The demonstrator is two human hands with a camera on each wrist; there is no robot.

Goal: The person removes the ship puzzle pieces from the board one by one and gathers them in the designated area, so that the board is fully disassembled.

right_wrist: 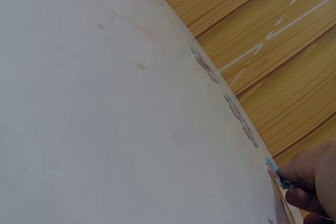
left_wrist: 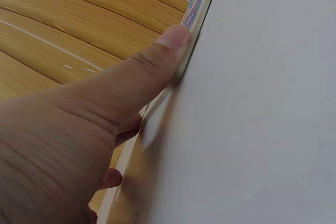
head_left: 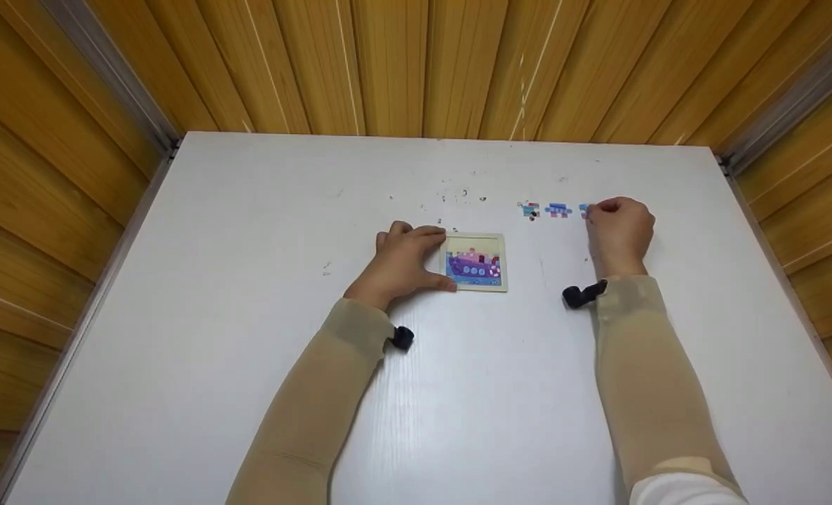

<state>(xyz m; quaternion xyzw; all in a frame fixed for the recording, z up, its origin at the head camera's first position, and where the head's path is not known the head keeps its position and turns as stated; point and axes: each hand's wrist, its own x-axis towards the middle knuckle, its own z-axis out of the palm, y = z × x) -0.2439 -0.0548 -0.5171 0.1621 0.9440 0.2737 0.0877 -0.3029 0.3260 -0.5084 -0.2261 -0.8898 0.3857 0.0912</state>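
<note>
A small square jigsaw tray (head_left: pixel 504 264) with a pale rim lies near the middle of the table. Assembled puzzle pieces (head_left: pixel 473 269) showing a purple and pink boat fill its lower part; the upper part is bare board. My left hand (head_left: pixel 403 261) holds the tray from its left side, thumb at the near corner and a finger at the far corner. In the left wrist view the thumb (left_wrist: pixel 152 66) rests on the rim. Farther right, my right hand (head_left: pixel 624 228) pinches a blue and pink puzzle piece (right_wrist: pixel 272 168) between thumb and fingers, partly hidden by them.
Two loose puzzle pieces, one multicoloured (head_left: pixel 530 210) and one blue (head_left: pixel 558 210), lie in a row left of the right hand. Dark specks mark the white table (head_left: pixel 486 393). Wood-patterned walls (head_left: pixel 388 66) stand behind and at both sides.
</note>
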